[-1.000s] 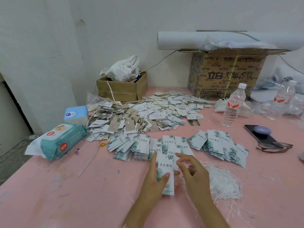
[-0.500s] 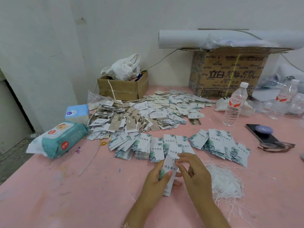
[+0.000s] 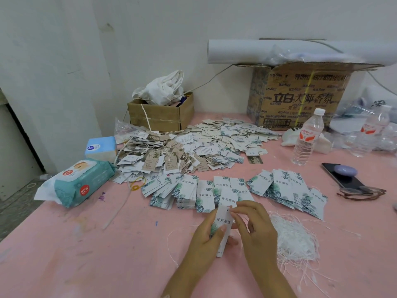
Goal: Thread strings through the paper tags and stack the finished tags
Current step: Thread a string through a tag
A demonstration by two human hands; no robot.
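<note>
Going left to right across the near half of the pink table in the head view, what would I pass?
Wet wipes pack → left hand holding a paper tag → right hand → pile of white strings → phone.

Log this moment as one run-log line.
step: threading | left hand: grips paper tag | right hand: fingertips at tag's hole, hold unclear | string pile: right of hands | stacking: not yet

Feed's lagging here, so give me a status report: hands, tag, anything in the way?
Left hand grips paper tag. Right hand pinching at the tag's top hole; string there too fine to see. String pile beside right hand, nothing blocking.
</note>
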